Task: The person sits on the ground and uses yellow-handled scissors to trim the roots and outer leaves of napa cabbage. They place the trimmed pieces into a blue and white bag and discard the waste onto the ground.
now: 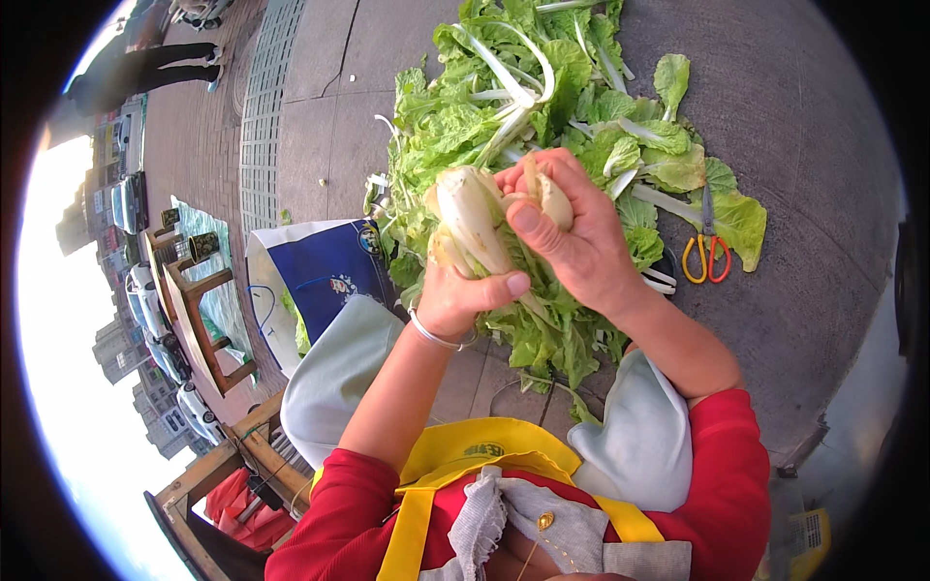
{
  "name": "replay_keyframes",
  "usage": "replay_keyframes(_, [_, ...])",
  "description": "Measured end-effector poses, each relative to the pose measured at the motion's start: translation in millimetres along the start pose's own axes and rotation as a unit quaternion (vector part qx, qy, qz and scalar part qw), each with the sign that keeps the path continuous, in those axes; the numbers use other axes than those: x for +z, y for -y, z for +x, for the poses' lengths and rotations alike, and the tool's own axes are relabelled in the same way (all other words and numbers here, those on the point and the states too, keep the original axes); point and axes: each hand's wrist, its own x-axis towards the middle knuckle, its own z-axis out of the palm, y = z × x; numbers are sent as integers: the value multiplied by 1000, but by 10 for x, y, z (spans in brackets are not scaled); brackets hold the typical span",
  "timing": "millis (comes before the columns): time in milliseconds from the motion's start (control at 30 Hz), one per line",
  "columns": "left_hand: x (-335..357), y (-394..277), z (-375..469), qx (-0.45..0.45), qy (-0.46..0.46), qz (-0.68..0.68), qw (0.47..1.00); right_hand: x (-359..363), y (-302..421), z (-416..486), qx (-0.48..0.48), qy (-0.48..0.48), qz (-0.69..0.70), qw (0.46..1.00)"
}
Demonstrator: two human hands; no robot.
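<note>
My left hand (465, 294) is wrapped around a leafy green vegetable (468, 210), its pale, brown-flecked stem end turned up and its leaves trailing below. Beside it, my right hand (581, 240) pinches a pale stem piece (554, 203) between thumb and fingers; whether that piece is still joined to the head I cannot tell. Under and beyond both hands spreads a large heap of loose green leaves (465, 123) with white stalks. Scissors (705, 243) with one yellow and one red handle lie to the right, their blades over a leaf.
A blue and white bag (320, 269) with leaves inside stands by my left knee. Single leaves (670, 80) lie on the paving (799, 167) at right. Farther left are a wooden bench (192, 305), a wooden frame (211, 472), parked cars (145, 298) and a person's legs (167, 65).
</note>
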Motion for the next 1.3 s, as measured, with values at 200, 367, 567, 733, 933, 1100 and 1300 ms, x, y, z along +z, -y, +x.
replay_keyframes(200, [363,97,107,-28,37,-30,998,-163,-145,-41,-54,-57,-153,985])
replay_keyframes(367, [572,181,181,-68,11,-9,998,-408,-206,-147,-60,-89,-401,910])
replay_keyframes(567, [567,190,109,-82,-53,113,989,-987,-453,-278,106,-78,-62,989])
replay_keyframes(733, [392,-182,17,-73,-62,212,973,-2317,-1535,-1405,222,-289,-600,712])
replay_keyframes(933, [-9,-434,-376,-81,-66,252,962,-2429,-1787,-1753,272,-337,-597,675])
replay_keyframes(1100, [-340,-612,-585,-109,-77,276,952,-2591,-1799,-2029,238,-269,-632,687])
replay_keyframes(1300, [-490,-635,-668,-113,-71,241,961,-2659,-1590,-1922,351,-200,-662,631])
